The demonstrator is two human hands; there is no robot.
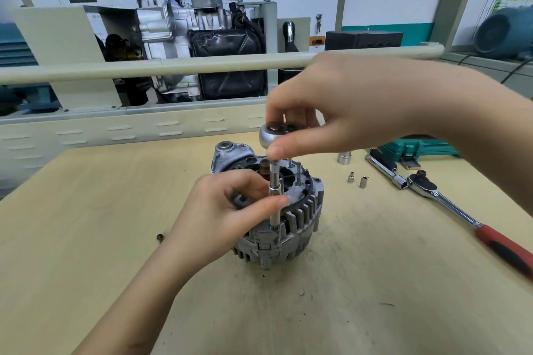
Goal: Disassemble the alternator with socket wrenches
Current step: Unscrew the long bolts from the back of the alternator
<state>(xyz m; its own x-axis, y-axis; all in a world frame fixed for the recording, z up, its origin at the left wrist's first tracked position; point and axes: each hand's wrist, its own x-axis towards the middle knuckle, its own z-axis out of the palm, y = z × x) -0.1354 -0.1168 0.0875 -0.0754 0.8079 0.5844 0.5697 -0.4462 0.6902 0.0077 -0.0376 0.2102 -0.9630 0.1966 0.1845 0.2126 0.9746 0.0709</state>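
The alternator (277,210) stood on the table (86,239) beneath both hands' fingers. Right of the fingers lay two small sockets (357,179), a larger socket (344,157) behind them, and a ratchet wrench (450,204) farther right.

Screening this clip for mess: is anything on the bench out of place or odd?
Mostly tidy. A dark screw lies alone left of the alternator, away from the small sockets on the right. Scuffs and grit mark the bench near the alternator.

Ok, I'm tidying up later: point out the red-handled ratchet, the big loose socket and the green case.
red-handled ratchet (504,246), head view, on its red grip.
big loose socket (344,157), head view, on its side wall.
green case (424,148), head view, on its lid.
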